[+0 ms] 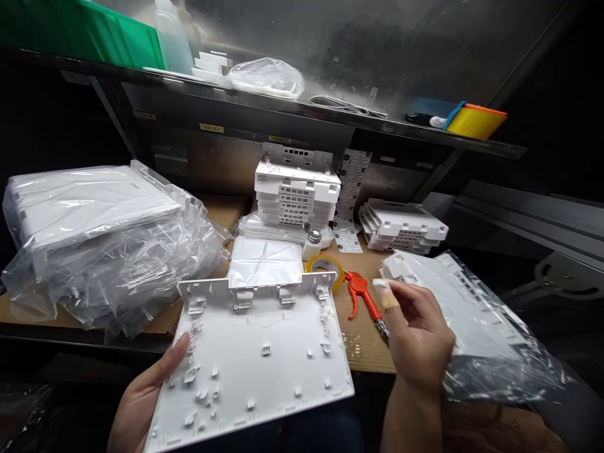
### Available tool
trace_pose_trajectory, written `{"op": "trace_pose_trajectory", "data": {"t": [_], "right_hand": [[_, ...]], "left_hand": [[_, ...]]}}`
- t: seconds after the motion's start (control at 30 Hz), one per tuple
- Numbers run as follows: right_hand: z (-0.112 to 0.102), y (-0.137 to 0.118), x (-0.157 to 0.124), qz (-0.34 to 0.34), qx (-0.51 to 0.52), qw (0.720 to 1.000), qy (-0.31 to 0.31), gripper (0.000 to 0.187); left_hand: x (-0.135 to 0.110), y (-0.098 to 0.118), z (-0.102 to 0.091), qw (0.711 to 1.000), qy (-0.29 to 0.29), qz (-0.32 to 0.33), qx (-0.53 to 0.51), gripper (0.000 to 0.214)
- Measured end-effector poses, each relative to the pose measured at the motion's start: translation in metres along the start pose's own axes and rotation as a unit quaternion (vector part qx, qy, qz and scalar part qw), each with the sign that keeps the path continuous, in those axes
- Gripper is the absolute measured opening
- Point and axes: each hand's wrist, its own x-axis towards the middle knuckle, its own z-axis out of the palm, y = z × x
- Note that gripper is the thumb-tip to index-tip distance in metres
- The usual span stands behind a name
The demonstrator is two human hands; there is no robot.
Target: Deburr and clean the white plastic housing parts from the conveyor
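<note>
My left hand grips a white plastic housing panel by its left edge, thumb on top. The panel's inner side faces up, with small clips and posts along its edges. My right hand is raised to the right of the panel, apart from it. Its thumb and fingers pinch a small white wad, perhaps cloth or tissue. A tan wrap covers part of that thumb. Beside this hand lies a red air blow gun. A roll of yellow tape is just behind the panel.
Bagged white panels lie left and right. White slotted housings are stacked at the back centre and back right. A pump-top bottle stands near white sheets. Overhead, a metal shelf holds a green bin.
</note>
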Motion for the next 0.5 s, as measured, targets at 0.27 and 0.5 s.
{"op": "trace_pose_trajectory", "data": {"t": [0.27, 0.5], "right_hand": [[0.075, 0.086, 0.000, 0.090, -0.106, 0.974, -0.178, 0.030], [0.057, 0.107, -0.007, 0.092, -0.201, 0.950, -0.221, 0.041]], "left_hand": [[-0.003, 0.009, -0.024, 0.992, 0.055, -0.111, 0.013, 0.084], [-0.018, 0.006, -0.044, 0.991, 0.133, 0.007, -0.016, 0.086]]}}
